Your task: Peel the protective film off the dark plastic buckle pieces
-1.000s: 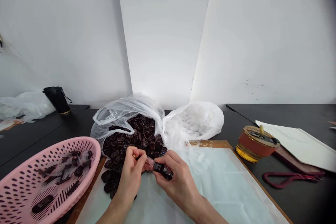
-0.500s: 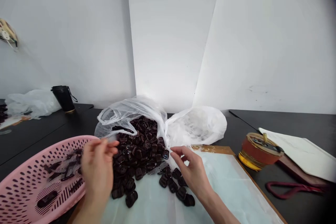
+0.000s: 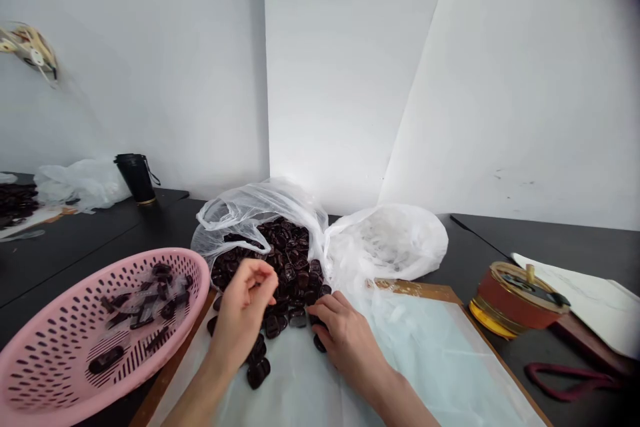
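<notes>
A heap of small, glossy dark-brown plastic pieces (image 3: 290, 267) spills from a clear plastic bag (image 3: 235, 203) onto a pale covered board (image 3: 425, 347). My left hand (image 3: 243, 317) hovers before the heap, fingers curled and pressed together; whatever may be in them is hidden. At the heap's right edge, my right hand (image 3: 345, 337) has its fingers bent over a dark piece (image 3: 319, 341), partly covering it. To the left, a pink perforated basket (image 3: 60, 307) contains several dark pieces with clear film-like bits among them.
A white plastic bag (image 3: 400, 240) of translucent bits lies behind the board. On the right are a round red-and-amber container (image 3: 515, 300), dark-red-handled scissors (image 3: 565, 383) and a white pad (image 3: 590, 307). A black tumbler (image 3: 136, 179) stands back left, near another bag (image 3: 83, 183).
My left hand has moved right, from the basket's edge to the front of the heap. My right hand has lowered onto the loose pieces. The view has shifted slightly.
</notes>
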